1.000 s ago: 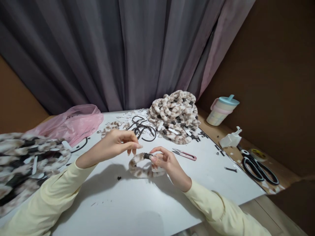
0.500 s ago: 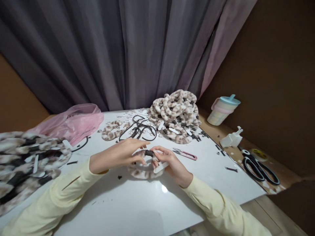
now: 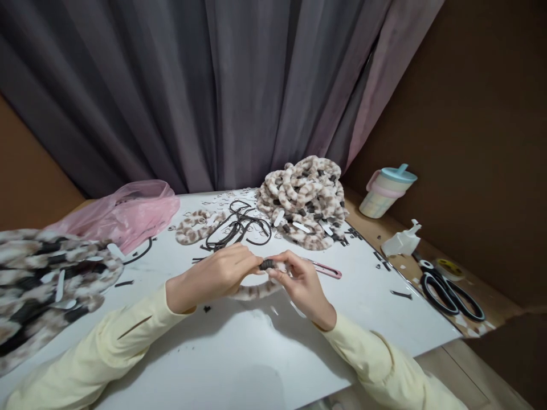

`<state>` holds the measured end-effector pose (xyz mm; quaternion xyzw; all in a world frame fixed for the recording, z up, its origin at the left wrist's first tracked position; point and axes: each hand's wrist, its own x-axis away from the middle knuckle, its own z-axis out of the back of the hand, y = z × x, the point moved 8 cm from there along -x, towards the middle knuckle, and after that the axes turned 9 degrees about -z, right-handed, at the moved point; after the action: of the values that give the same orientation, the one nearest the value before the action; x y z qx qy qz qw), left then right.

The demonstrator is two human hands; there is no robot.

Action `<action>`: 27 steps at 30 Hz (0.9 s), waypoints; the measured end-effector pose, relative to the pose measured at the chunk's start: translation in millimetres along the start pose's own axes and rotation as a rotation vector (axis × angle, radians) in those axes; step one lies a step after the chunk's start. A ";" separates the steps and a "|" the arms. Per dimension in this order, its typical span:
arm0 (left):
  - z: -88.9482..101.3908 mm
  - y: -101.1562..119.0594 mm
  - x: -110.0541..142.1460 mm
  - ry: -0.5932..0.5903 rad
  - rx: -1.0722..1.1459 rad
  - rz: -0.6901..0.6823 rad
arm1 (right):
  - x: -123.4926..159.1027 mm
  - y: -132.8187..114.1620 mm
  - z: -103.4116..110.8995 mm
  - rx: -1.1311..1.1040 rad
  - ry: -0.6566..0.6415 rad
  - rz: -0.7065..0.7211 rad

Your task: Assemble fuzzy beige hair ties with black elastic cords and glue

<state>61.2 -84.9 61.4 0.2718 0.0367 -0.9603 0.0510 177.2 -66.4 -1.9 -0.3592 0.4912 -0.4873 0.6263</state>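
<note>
Both hands meet over the white table (image 3: 239,359) on one leopard-print fuzzy hair tie (image 3: 256,292). My left hand (image 3: 220,275) is closed on its left side, fingertips pinched at the dark wrapped joint (image 3: 267,264). My right hand (image 3: 299,282) pinches the same joint from the right, fingers curled. The furry loop hangs below the hands, just above the tabletop. Both sleeves are pale yellow.
A heap of finished fuzzy ties (image 3: 305,199) lies at the back, with black elastic cords (image 3: 239,226) and one loose tie (image 3: 192,228) to its left. Pink thread snips (image 3: 325,269) lie right of my hands. Pink bag (image 3: 128,213), fuzzy pile (image 3: 38,285), black scissors (image 3: 448,293), cup (image 3: 384,191).
My left hand came in from the left and closed on the tie's dark joint. Both hands have lifted the joint slightly, and the loop now hangs flatter beneath them.
</note>
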 end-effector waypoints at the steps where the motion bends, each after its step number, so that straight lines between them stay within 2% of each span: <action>1: 0.6 1.6 -0.6 0.026 -0.001 -0.009 | 1.6 -2.5 0.0 0.020 0.019 0.045; 4: 0.5 2.3 1.0 0.115 0.046 -0.010 | 7.6 -10.0 -0.1 0.049 0.071 0.183; 8: -5.1 -7.7 8.1 0.179 0.204 0.099 | 17.2 -23.8 -2.2 0.105 0.088 0.386; 11: -8.9 -16.1 11.0 0.171 0.289 0.228 | 24.0 -35.5 -3.7 0.170 0.086 0.536; 13: -13.5 -23.7 12.2 0.121 0.367 0.356 | 26.0 -40.3 -3.5 0.203 0.091 0.592; 16: -22.2 -35.8 16.6 0.034 0.520 0.575 | 24.0 -41.3 -1.4 0.232 0.109 0.594; 18: -26.0 -40.3 19.0 0.005 0.610 0.667 | 22.2 -40.7 -0.1 0.248 0.125 0.587; 23: -34.7 -37.9 19.7 -0.044 0.746 0.730 | 23.7 -41.0 -2.2 0.293 0.143 0.620; 27: -40.7 -32.8 17.7 -0.038 0.825 0.700 | 27.4 -39.9 -3.0 0.301 0.162 0.593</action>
<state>63.4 -49.7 19.0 0.2478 -0.4372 -0.8252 0.2576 165.1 -103.4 27.1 -0.0643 0.5451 -0.3780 0.7456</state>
